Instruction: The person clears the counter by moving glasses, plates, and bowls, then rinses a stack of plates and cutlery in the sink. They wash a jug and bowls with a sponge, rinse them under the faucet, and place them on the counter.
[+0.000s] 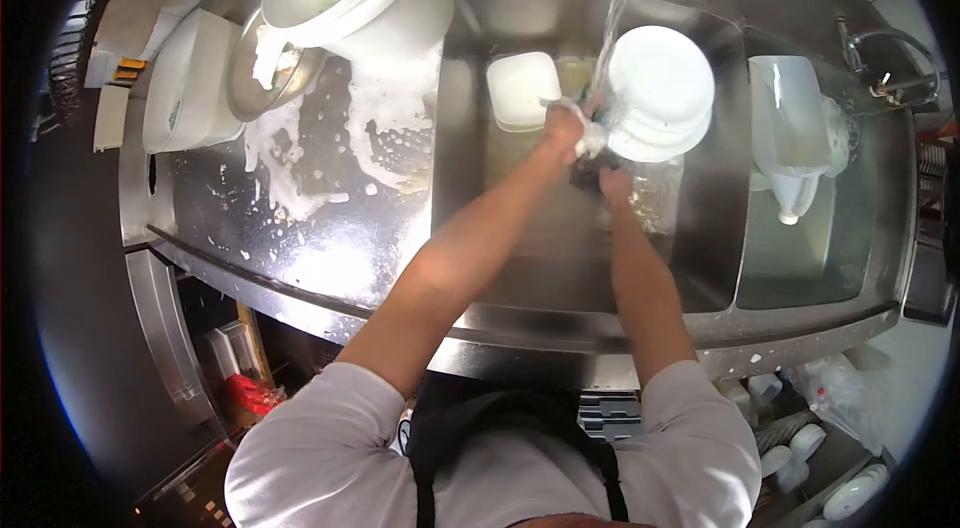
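Note:
Both my hands are over the middle sink basin (520, 248), under a stream of running water (617, 8). My left hand (565, 128) is closed on a white, foamy cloth or sponge (592, 140). Close by on the right, my right hand (615, 183) touches a dark object (592, 170) between the hands; its fingers are too small and blurred to make out. White round plates (660, 78) lie stacked just beyond my right hand. A white square container (523, 88) sits in the basin to the left of the stream.
Foam covers parts of the steel drainboard (320, 198) on the left, with a large white bucket (400, 8), a metal bowl (250, 78) and a white tub (190, 78). The right basin holds water and a white container (790, 118). A faucet (855, 48) stands beside it.

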Demonstrator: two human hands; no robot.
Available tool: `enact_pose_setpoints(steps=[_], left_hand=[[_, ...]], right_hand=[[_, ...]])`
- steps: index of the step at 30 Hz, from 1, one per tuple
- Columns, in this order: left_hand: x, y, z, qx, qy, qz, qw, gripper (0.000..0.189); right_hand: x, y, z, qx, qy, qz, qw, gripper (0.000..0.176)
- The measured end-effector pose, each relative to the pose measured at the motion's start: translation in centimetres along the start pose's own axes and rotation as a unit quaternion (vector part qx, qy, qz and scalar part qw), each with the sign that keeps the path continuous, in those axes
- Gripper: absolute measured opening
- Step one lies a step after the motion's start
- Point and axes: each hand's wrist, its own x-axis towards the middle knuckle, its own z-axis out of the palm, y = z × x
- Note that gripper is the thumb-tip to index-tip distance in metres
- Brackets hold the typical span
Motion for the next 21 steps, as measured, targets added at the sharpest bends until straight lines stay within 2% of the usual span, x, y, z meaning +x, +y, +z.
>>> enact_pose_setpoints(steps=[3,4,5,7,9,11,12,13,15,18,19,20,21], left_hand=[[-0.8,2.4,2.2,0.062,0.060,-0.038,0.996,0.044],[1.7,1.0,1.0,0.124,0.069,-0.028,0.989,0.048],[1.4,1.4,1.3,0.112,0.029,-0.019,0.993,0.045],[0.4,2.5,1.7,0.088,-0.050,-0.002,0.995,0.040],[-1.0,3.5,2.7,0.091,-0.064,0.064,0.992,0.033],[0.0,3.4,2.0,0.127,-0.103,0.121,0.979,0.033],[1.0,3.1,1.2,0.170,-0.092,0.152,0.969,0.030],[0.5,3.6,0.9,0.278,-0.024,0.189,0.942,0.028],[-0.5,4.7,0.3,0.473,0.112,0.254,0.836,0.028],[-1.8,6.1,0.2,0.469,0.176,0.194,0.844,0.044],[-2.6,6.6,0.5,0.457,0.190,0.174,0.851,0.048],[-3.4,7.1,0.9,0.474,0.167,0.133,0.854,0.052],[-2.9,6.3,0.8,0.441,0.140,0.172,0.870,0.054]], right_hand=[[2.1,2.4,2.7,0.114,-0.068,0.048,0.990,0.045],[4.2,4.0,5.4,0.201,-0.114,0.080,0.970,0.049],[6.9,5.9,8.9,0.297,-0.168,0.127,0.931,0.053],[-1.2,-0.6,0.3,0.364,-0.207,0.100,0.902,0.047],[-6.5,-5.6,-5.0,0.427,-0.216,0.078,0.875,0.040],[-7.6,-7.9,-6.0,0.481,-0.181,0.059,0.856,0.034],[-7.9,-8.9,-6.5,0.506,-0.165,0.050,0.845,0.032],[-8.3,-10.0,-7.3,0.475,-0.118,0.011,0.872,0.030],[-8.6,-12.4,-9.3,0.406,-0.022,-0.067,0.911,0.026],[-9.1,-14.8,-11.6,0.237,0.122,-0.166,0.949,0.026],[-9.5,-15.4,-12.3,0.270,0.108,-0.141,0.946,0.026],[-9.9,-16.1,-12.9,0.301,0.094,-0.116,0.942,0.025],[-10.6,-16.6,-13.6,0.330,0.080,-0.090,0.936,0.024]])
